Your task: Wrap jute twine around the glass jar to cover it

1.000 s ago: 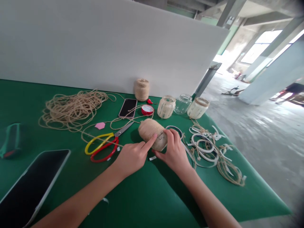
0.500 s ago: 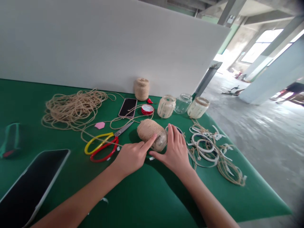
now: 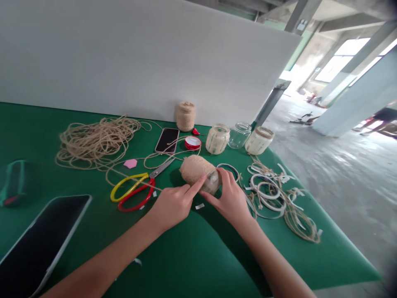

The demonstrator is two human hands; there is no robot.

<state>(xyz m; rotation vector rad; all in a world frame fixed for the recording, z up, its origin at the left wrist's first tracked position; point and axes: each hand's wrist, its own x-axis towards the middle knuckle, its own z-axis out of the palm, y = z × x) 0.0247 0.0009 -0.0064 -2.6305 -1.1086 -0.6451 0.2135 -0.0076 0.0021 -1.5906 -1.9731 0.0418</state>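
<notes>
A glass jar (image 3: 211, 182) lies tilted on its side above the green table, most of it wrapped in jute twine (image 3: 194, 169) and its end still bare glass. My right hand (image 3: 228, 198) grips that bare end between thumb and fingers. With its index finger pressed on the edge of the wrapping, my left hand (image 3: 173, 205) has its other fingers curled around the twine, which runs in from the left across the scissors. Red-and-yellow-handled scissors (image 3: 149, 182) lie just left of the jar.
A loose twine heap (image 3: 96, 142) is at the left, near two phones (image 3: 167, 140). Behind stand a twine-covered jar (image 3: 186, 117), a clear jar (image 3: 239, 135) and two taped jars (image 3: 217, 139). Tape rings and twine scraps (image 3: 269, 190) lie right. A red tape roll (image 3: 192, 143) sits mid-table.
My right hand opened off the jar's end, then closed on it again, and the jar turned a little. My left index finger stayed on the wrapping.
</notes>
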